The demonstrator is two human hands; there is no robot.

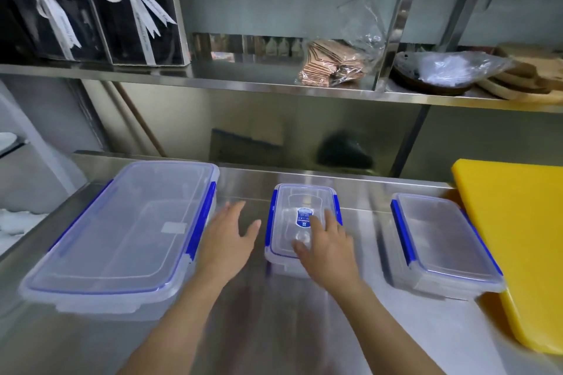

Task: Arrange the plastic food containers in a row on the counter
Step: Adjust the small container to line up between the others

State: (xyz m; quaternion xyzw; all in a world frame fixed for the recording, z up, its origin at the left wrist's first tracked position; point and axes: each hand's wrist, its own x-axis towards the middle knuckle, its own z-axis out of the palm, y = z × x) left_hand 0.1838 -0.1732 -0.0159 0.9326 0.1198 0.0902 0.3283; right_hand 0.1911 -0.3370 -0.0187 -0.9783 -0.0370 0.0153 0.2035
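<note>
Three clear plastic containers with blue clips and lids stand side by side on the steel counter (274, 329). The large container (122, 231) is at the left, the small container (297, 213) with a blue label is in the middle, and the medium container (441, 240) is at the right. My right hand (327, 245) lies flat on the small container's lid, fingers spread. My left hand (230, 237) hovers open between the large and small containers, holding nothing.
A thick yellow cutting board (518, 237) lies at the right edge, touching the medium container. A steel shelf (213, 79) overhangs the back of the counter, with black gift boxes (91, 9), a plastic bag of brown items (335, 67) and wooden boards (524, 79).
</note>
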